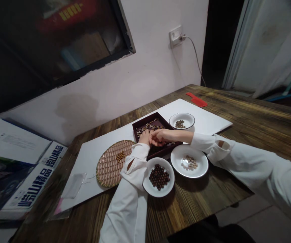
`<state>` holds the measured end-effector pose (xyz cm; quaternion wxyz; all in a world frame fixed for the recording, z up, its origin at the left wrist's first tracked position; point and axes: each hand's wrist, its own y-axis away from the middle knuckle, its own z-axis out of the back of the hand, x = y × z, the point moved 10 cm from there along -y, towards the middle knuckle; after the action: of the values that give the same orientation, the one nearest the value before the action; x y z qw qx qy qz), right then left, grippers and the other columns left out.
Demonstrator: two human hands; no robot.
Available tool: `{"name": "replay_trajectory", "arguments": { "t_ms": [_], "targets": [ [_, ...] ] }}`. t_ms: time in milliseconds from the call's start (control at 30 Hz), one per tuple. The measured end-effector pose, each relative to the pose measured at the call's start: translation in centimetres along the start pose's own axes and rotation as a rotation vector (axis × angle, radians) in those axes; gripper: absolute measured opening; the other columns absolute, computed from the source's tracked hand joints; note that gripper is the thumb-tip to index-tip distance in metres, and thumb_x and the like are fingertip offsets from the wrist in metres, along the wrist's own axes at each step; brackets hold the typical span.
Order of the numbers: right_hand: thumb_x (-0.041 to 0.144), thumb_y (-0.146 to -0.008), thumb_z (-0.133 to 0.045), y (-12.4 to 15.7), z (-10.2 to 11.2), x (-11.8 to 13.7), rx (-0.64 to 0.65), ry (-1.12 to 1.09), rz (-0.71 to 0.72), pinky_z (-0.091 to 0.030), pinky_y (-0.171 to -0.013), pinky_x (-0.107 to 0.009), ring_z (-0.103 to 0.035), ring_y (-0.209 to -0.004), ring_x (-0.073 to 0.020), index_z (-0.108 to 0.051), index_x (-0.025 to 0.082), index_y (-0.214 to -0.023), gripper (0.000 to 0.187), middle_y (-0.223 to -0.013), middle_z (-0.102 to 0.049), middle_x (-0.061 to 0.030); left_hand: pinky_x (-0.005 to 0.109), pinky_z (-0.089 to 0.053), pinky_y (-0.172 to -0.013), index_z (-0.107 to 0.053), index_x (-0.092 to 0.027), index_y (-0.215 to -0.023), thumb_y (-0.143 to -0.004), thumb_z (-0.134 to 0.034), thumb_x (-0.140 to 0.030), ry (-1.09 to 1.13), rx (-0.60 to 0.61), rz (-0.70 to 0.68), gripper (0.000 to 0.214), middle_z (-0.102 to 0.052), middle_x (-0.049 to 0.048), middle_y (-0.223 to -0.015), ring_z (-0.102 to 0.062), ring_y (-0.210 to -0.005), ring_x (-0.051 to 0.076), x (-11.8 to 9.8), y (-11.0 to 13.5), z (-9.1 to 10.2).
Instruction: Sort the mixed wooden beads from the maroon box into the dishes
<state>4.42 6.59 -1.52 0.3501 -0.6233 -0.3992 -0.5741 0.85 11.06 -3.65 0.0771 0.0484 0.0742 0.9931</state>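
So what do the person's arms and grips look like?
The left sleeve and right sleeve are long, white, loose and wrinkled, each with a small opening near the wrist. The left grip and right grip are bare, with no gloves on.

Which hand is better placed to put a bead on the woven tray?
Probably the left hand: it's nearer the woven tray. The right hand is farther off, with the left hand and sleeve between.

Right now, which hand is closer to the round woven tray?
Left. The left hand is right of the woven tray, at the dark box; the right hand is farther right, over the box.
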Motion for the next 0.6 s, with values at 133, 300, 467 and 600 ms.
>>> {"name": "replay_trajectory", "arguments": {
  "t_ms": [133, 300, 467, 600],
  "targets": [
    [0.006, -0.038, -0.037, -0.5, 2.0, -0.4, -0.135, -0.154, 0.008, -0.026, -0.039, -0.017, -0.047, -0.046, -0.0088, -0.052, 0.012, -0.073, 0.039, -0.055, -0.054, 0.0001, 0.033, -0.037, -0.097, -0.045, -0.015, -0.127, -0.086, -0.048, -0.039, 0.040, -0.026, 0.046, 0.047, -0.048, 0.0129, -0.128, -0.046, -0.118, 0.026, 0.3, -0.1, 0.1],
    [0.002, -0.042, -0.038, -0.1, 4.4, -0.8, -0.307, -0.263, -0.002, -0.028, -0.038, -0.015, -0.048, -0.045, -0.0074, -0.051, 0.012, -0.072, 0.033, -0.054, -0.056, -0.0006, 0.037, -0.038, -0.095, -0.043, -0.017, -0.130, -0.090, -0.038, -0.038, -0.005, -0.031, 0.037, 0.046, -0.047, 0.0139, -0.129, -0.046, -0.118, 0.028, 0.0, -0.3, 0.2],
    [-0.005, -0.050, -0.041, 0.0, 4.7, -1.0, -0.345, -0.312, -0.023, -0.035, -0.042, -0.014, -0.053, -0.049, -0.0076, -0.053, 0.011, -0.072, 0.029, -0.056, -0.057, -0.0015, 0.038, -0.038, -0.095, -0.041, -0.016, -0.133, -0.090, -0.037, -0.037, -0.024, -0.029, 0.042, 0.048, -0.045, 0.0149, -0.130, -0.045, -0.118, 0.029, 0.0, -0.3, 0.1],
    [-0.009, -0.058, -0.040, 0.1, 4.4, -1.0, -0.352, -0.305, -0.045, -0.038, -0.043, -0.014, -0.056, -0.054, -0.0083, -0.056, 0.010, -0.073, 0.029, -0.058, -0.060, -0.0036, 0.038, -0.038, -0.096, -0.043, -0.019, -0.132, -0.091, -0.035, -0.037, 0.003, -0.011, 0.043, 0.046, -0.046, 0.0135, -0.129, -0.046, -0.118, 0.028, 0.1, -0.5, -0.1]
  ]
}}
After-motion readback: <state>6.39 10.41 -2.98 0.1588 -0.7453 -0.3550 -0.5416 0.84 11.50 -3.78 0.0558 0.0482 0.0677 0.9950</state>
